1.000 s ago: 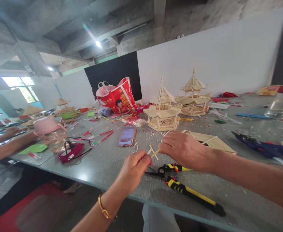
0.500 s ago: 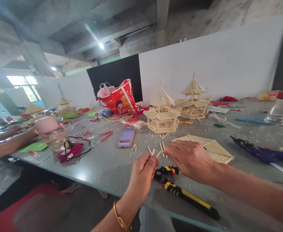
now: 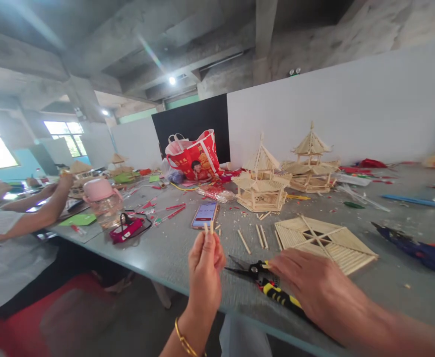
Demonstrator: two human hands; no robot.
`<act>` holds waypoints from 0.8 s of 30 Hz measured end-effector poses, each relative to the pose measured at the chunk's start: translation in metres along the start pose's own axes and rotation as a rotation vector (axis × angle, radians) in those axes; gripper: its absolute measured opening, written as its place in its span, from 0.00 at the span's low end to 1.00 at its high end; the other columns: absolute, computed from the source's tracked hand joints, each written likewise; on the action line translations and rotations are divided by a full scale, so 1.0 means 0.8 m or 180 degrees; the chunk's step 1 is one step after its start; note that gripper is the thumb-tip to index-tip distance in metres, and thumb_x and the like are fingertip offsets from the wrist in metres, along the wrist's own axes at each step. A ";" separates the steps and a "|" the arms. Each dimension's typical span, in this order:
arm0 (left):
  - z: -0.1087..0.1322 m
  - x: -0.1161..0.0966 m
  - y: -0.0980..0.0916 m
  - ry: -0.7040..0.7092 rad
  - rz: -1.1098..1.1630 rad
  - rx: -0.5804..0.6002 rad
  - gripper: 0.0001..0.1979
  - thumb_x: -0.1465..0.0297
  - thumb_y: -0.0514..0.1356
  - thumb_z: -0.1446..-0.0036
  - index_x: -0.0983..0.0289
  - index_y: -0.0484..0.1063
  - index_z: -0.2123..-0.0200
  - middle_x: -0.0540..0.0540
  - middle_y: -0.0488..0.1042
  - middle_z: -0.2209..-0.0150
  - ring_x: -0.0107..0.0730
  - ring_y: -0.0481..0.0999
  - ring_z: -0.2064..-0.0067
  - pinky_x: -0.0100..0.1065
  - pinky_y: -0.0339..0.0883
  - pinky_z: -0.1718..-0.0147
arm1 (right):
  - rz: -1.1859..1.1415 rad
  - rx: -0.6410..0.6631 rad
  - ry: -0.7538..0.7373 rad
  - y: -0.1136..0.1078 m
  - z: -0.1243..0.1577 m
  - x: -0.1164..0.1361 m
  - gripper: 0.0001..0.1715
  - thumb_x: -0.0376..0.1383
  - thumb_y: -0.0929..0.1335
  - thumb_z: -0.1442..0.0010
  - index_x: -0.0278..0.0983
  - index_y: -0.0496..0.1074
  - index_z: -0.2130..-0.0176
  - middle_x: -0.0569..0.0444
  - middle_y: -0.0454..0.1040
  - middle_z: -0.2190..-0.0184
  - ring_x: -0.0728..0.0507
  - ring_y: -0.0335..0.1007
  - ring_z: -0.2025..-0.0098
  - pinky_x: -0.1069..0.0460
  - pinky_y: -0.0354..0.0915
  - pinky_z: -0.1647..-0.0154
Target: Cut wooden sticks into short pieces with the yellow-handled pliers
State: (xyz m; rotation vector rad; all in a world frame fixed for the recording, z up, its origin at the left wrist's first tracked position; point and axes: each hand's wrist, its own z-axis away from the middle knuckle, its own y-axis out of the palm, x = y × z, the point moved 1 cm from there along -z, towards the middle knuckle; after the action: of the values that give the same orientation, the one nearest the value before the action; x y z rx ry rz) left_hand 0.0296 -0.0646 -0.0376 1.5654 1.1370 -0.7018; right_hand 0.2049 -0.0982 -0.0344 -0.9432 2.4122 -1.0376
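My left hand (image 3: 205, 267) is closed, pinching two short wooden sticks (image 3: 209, 228) that poke up above the thumb. My right hand (image 3: 306, 277) lies over the upper handle of the black-and-yellow shears (image 3: 277, 292), fingers stretched out and slightly blurred; whether they grip is not visible. The shears' blades point left and stand apart. Just behind my right hand lies a flat hexagonal panel of wooden sticks (image 3: 336, 238) with a dark opening in its middle. Several loose sticks (image 3: 261, 236) rest left of the panel.
Two stick pavilions (image 3: 262, 191) (image 3: 311, 168) stand behind. A phone (image 3: 205, 215), a red bag (image 3: 198, 158), a pink-lidded bottle (image 3: 101, 198) and a magenta device (image 3: 130, 229) are leftward. A dark blue tool (image 3: 418, 250) lies right. Another person's arm (image 3: 49, 208) is far left.
My right hand has let go of the stick piece between the hands and moved down right onto the shears. My left hand has shifted left with its sticks upright. The view has turned left.
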 end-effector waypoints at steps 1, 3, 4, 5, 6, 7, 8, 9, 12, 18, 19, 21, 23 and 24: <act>0.001 -0.002 -0.001 0.0004 -0.0010 0.0069 0.16 0.58 0.58 0.47 0.63 0.59 0.76 0.44 0.51 0.81 0.19 0.48 0.81 0.26 0.44 0.82 | 0.0157 -0.0087 -0.0213 -0.001 0.000 -0.001 0.13 0.25 0.57 0.41 0.36 0.67 0.68 0.53 0.69 0.76 0.46 0.64 0.74 0.52 0.59 0.73; 0.005 -0.003 -0.003 0.0008 -0.0147 0.0245 0.16 0.58 0.57 0.47 0.63 0.60 0.76 0.44 0.53 0.81 0.19 0.51 0.81 0.26 0.46 0.82 | 0.0463 -0.0158 -0.0557 -0.003 -0.003 -0.006 0.13 0.24 0.57 0.42 0.35 0.68 0.64 0.53 0.68 0.75 0.45 0.63 0.72 0.50 0.59 0.70; 0.007 -0.002 -0.004 0.0032 -0.0232 0.0313 0.16 0.57 0.57 0.46 0.63 0.60 0.76 0.45 0.54 0.82 0.19 0.52 0.81 0.26 0.48 0.82 | 0.0557 -0.0139 -0.0675 -0.004 -0.005 -0.008 0.14 0.24 0.57 0.42 0.34 0.68 0.62 0.53 0.68 0.75 0.45 0.63 0.72 0.50 0.59 0.70; 0.009 -0.001 -0.005 0.0068 -0.0314 0.0360 0.16 0.57 0.56 0.45 0.63 0.61 0.76 0.45 0.55 0.82 0.20 0.54 0.81 0.26 0.49 0.82 | 0.0603 -0.0109 -0.0761 -0.004 -0.007 -0.010 0.15 0.24 0.57 0.41 0.34 0.68 0.60 0.53 0.68 0.74 0.46 0.63 0.72 0.49 0.59 0.69; 0.011 0.000 -0.006 0.0102 -0.0391 0.0393 0.16 0.57 0.55 0.44 0.63 0.61 0.75 0.45 0.55 0.82 0.20 0.55 0.81 0.26 0.50 0.82 | 0.0607 -0.0070 -0.0810 -0.003 -0.008 -0.011 0.15 0.24 0.57 0.41 0.34 0.68 0.58 0.53 0.68 0.74 0.46 0.63 0.71 0.49 0.59 0.69; 0.012 0.001 -0.007 0.0139 -0.0458 0.0408 0.16 0.57 0.54 0.44 0.63 0.61 0.75 0.45 0.56 0.83 0.20 0.57 0.81 0.26 0.51 0.81 | 0.0566 -0.0063 -0.0828 -0.003 -0.009 -0.011 0.15 0.24 0.57 0.41 0.33 0.67 0.58 0.53 0.68 0.73 0.46 0.63 0.70 0.49 0.58 0.68; 0.012 0.002 -0.008 0.0166 -0.0514 0.0424 0.16 0.57 0.54 0.43 0.64 0.62 0.75 0.45 0.57 0.82 0.21 0.58 0.80 0.26 0.52 0.81 | 0.0488 -0.0070 -0.0831 -0.002 -0.009 -0.011 0.14 0.24 0.57 0.40 0.33 0.67 0.58 0.53 0.69 0.73 0.46 0.62 0.70 0.49 0.58 0.67; 0.013 0.002 -0.009 0.0179 -0.0558 0.0440 0.17 0.57 0.54 0.43 0.64 0.62 0.75 0.46 0.58 0.82 0.21 0.59 0.80 0.26 0.52 0.81 | 0.0396 -0.0066 -0.0828 -0.002 -0.009 -0.009 0.12 0.25 0.58 0.39 0.33 0.67 0.60 0.53 0.69 0.72 0.46 0.62 0.70 0.49 0.58 0.67; 0.015 -0.001 -0.009 0.0133 -0.0644 0.0478 0.16 0.57 0.54 0.43 0.64 0.63 0.75 0.46 0.62 0.82 0.21 0.62 0.80 0.26 0.56 0.79 | 0.0146 -0.0060 -0.0839 -0.003 -0.010 0.000 0.10 0.29 0.58 0.37 0.34 0.67 0.67 0.54 0.69 0.73 0.47 0.61 0.70 0.49 0.58 0.67; 0.020 0.000 -0.002 -0.0582 -0.0530 0.0800 0.15 0.58 0.56 0.45 0.65 0.63 0.73 0.49 0.67 0.79 0.25 0.68 0.77 0.28 0.63 0.74 | 0.0272 -0.0389 -0.1148 -0.006 -0.021 0.019 0.14 0.27 0.58 0.38 0.37 0.67 0.71 0.59 0.71 0.72 0.50 0.63 0.68 0.50 0.58 0.58; 0.020 0.003 0.000 -0.0826 -0.0466 0.0920 0.15 0.58 0.57 0.47 0.65 0.63 0.74 0.48 0.66 0.79 0.24 0.67 0.77 0.28 0.62 0.75 | 0.0326 -0.0399 -0.1184 -0.005 -0.024 0.019 0.14 0.27 0.59 0.38 0.37 0.67 0.72 0.59 0.70 0.73 0.50 0.63 0.68 0.50 0.58 0.57; 0.020 0.008 0.005 -0.1263 -0.0464 0.1178 0.16 0.58 0.59 0.50 0.65 0.62 0.74 0.46 0.62 0.81 0.22 0.63 0.80 0.26 0.59 0.80 | 0.0385 -0.0278 -0.1333 -0.002 -0.029 0.017 0.15 0.29 0.59 0.38 0.37 0.67 0.74 0.59 0.69 0.75 0.50 0.63 0.68 0.50 0.59 0.57; 0.018 0.013 0.010 -0.1445 -0.0608 0.1263 0.17 0.57 0.61 0.52 0.64 0.60 0.75 0.43 0.57 0.83 0.18 0.57 0.83 0.23 0.50 0.85 | 0.0350 -0.0052 -0.1426 0.000 -0.033 0.012 0.16 0.31 0.59 0.37 0.38 0.67 0.75 0.59 0.69 0.76 0.49 0.63 0.67 0.49 0.60 0.58; 0.017 0.014 0.012 -0.1437 -0.0693 0.1218 0.18 0.57 0.61 0.53 0.64 0.59 0.75 0.42 0.54 0.83 0.17 0.54 0.84 0.22 0.46 0.86 | 0.0263 0.0025 -0.1391 0.000 -0.034 0.009 0.16 0.31 0.59 0.37 0.37 0.67 0.74 0.58 0.69 0.75 0.48 0.63 0.67 0.49 0.60 0.59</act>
State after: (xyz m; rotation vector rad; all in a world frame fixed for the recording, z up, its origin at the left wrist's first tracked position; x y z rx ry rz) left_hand 0.0439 -0.0740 -0.0473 1.4920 0.8696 -1.4064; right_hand 0.1852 -0.0891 -0.0167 -0.9447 2.0630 -0.7208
